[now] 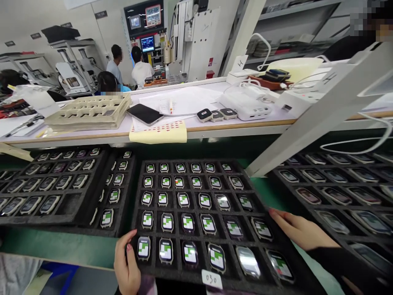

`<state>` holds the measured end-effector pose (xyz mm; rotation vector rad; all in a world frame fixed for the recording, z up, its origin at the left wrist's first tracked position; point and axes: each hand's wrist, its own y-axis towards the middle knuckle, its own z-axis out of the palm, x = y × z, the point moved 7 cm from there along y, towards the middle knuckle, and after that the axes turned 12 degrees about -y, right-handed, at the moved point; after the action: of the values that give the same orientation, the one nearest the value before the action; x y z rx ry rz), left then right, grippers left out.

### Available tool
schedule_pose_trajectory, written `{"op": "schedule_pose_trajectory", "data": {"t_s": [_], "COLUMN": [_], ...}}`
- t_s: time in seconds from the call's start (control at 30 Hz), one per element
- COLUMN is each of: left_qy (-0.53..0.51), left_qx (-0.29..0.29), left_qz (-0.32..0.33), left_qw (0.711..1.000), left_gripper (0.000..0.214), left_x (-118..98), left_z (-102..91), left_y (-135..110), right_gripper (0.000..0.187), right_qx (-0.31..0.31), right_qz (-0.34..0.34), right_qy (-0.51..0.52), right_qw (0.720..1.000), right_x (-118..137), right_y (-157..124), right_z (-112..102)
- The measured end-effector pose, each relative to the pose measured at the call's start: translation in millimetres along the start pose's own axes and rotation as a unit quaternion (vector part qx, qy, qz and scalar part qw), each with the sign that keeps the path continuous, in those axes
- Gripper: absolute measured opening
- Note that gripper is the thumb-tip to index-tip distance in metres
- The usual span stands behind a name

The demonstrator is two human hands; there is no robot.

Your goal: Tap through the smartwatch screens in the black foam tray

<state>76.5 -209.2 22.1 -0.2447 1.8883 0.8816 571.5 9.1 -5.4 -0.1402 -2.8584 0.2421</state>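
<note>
A black foam tray [196, 209] lies before me on the green bench, its square pockets filled with rows of smartwatches. Most watch screens glow white and green; one watch [248, 261] in the near row has a pale, glaring face. A white label [211, 279] reading "030" is on the tray's near edge. My left hand [127, 262] grips the near left side of this tray, fingers bent at its edge. On the opposite side my right hand [302, 230] holds the right edge, fingertips against the foam; part of its grip is hidden.
Stacked watch trays [46, 184] stand on the left, with another tray [344, 184] on the right. A white slanted post [307, 110] rises behind the right edge. The shelf above bears a phone [145, 114], small square devices [217, 114] and white chargers [245, 104]. People sit beyond.
</note>
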Motion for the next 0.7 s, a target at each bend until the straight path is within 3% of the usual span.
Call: {"op": "schedule_pose_trajectory", "data": {"t_s": [0.17, 0.4, 0.53, 0.7], "left_qy": [0.034, 0.069, 0.050, 0.106], "left_qx": [0.013, 0.041, 0.074, 0.160], "left_qz": [-0.020, -0.039, -0.044, -0.114], "left_qw": [0.999, 0.996, 0.995, 0.975], "left_gripper": [0.031, 0.038, 0.042, 0.049], "left_x": [0, -12, -24, -32], "left_z": [5.3, 30.8, 40.2, 36.3], "left_y": [8, 39, 61, 68], "right_gripper": [0.039, 0.048, 0.057, 0.050], "right_qx": [0.035, 0.026, 0.015, -0.012], "right_qz": [0.012, 0.016, -0.007, -0.054], "right_qy": [0.031, 0.011, 0.009, 0.011], "right_qw": [0.999, 0.999, 1.000, 0.998], "right_x": [-7, 21, 38, 41], "right_y": [-24, 3, 1, -38], "right_z": [4, 6, -13, -39]}}
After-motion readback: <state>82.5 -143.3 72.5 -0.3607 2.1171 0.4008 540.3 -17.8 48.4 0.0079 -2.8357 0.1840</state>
